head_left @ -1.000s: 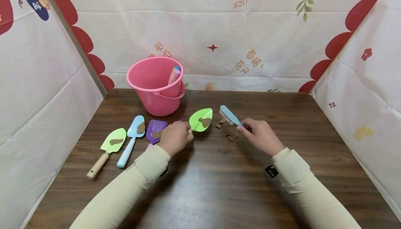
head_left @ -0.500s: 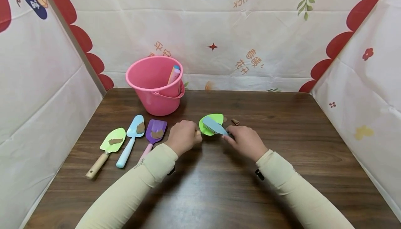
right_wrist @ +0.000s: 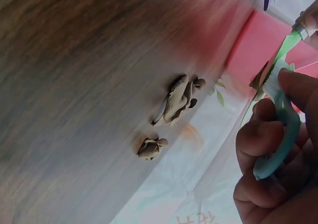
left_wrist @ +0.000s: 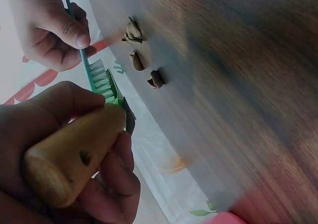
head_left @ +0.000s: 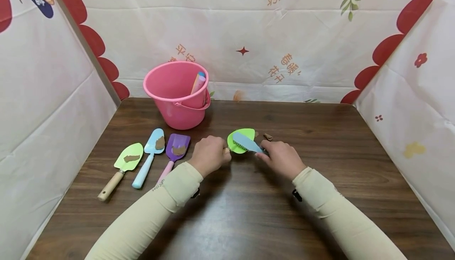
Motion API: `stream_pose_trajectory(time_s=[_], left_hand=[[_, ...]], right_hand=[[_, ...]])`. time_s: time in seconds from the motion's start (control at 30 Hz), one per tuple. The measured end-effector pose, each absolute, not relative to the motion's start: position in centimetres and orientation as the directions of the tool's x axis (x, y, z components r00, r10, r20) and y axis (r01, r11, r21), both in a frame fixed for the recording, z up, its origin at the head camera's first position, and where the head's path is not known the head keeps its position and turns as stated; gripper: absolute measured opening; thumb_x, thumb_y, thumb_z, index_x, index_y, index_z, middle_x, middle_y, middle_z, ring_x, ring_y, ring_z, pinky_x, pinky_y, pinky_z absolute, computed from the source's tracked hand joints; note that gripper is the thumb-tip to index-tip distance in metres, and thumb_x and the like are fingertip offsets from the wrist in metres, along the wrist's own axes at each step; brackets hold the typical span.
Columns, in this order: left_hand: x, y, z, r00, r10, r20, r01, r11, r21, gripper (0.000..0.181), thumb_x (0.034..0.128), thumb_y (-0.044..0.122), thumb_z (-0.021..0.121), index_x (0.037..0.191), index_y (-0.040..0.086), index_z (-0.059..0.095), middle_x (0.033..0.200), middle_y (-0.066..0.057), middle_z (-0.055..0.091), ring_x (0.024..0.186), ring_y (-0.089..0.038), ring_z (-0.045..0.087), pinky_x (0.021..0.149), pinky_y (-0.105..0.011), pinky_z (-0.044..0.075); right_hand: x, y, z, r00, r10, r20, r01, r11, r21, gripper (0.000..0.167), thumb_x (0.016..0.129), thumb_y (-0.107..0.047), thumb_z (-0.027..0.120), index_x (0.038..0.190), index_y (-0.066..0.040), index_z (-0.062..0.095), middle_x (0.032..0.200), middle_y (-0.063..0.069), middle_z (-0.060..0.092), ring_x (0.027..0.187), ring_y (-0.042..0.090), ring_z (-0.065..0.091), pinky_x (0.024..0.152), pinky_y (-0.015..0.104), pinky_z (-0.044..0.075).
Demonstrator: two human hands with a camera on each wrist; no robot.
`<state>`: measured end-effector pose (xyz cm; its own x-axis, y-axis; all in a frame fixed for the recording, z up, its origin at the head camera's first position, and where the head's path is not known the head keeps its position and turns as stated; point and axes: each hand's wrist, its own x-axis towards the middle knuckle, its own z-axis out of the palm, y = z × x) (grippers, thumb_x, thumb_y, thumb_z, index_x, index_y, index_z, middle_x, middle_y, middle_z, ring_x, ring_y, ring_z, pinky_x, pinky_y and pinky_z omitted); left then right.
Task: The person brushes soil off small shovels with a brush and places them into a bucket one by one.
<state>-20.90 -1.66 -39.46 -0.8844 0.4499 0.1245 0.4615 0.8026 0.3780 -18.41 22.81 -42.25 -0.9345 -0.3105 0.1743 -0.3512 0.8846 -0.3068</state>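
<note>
My left hand grips the wooden handle of a small green trowel, its leaf-shaped blade pointing right above the table. In my right hand is a light blue brush, pinched by its handle between thumb and fingers. The brush head lies over the blade, and its white bristles meet the green surface in the left wrist view. A dark brown piece shows at the blade's far side. Several crumpled brown pieces lie on the table close by; in the head view one piece shows beyond my right hand.
Left of my hands lie another green trowel with a wooden handle, a blue trowel and a purple trowel, each bearing a brown piece. A pink bucket with tube-like items stands behind. Printed cloth hangs around the table.
My left hand has shifted right with the green trowel. My right hand has come left, bringing the brush from beside the blade to over it. In the last half second both hands barely move.
</note>
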Motion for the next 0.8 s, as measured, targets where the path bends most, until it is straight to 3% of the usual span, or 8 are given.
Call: stream_pose_trajectory(time_s=[0.6,0.8], left_hand=[[-20.7,-1.7,-39.6,-0.890,0.448,0.082,0.445,0.820,0.360,0.039,0.0803,0.017,0.065,0.053,0.020,0.036,0.054,0.007,0.028,0.055,-0.015,0.034,0.046,-0.033,0.034],[-20.7,-2.1,-39.7,-0.888,0.456,0.055,0.446,0.827,0.341,0.040,0.0782,0.018,0.065,0.050,0.020,0.036,0.052,0.008,0.027,0.053,-0.015,0.033,0.044,-0.033,0.033]], right_hand=[[-18.9,23.3,-42.5,-0.939,-0.315,0.142,-0.343,0.895,-0.285,0.020,0.092,-0.030,0.072,0.089,-0.016,0.058,0.062,-0.005,0.047,0.052,0.013,0.041,0.047,0.032,0.034],[-19.5,24.4,-42.7,-0.952,-0.275,0.137,-0.303,0.909,-0.286,0.021,0.094,-0.029,0.069,0.094,-0.009,0.061,0.063,-0.001,0.048,0.052,0.016,0.043,0.047,0.034,0.035]])
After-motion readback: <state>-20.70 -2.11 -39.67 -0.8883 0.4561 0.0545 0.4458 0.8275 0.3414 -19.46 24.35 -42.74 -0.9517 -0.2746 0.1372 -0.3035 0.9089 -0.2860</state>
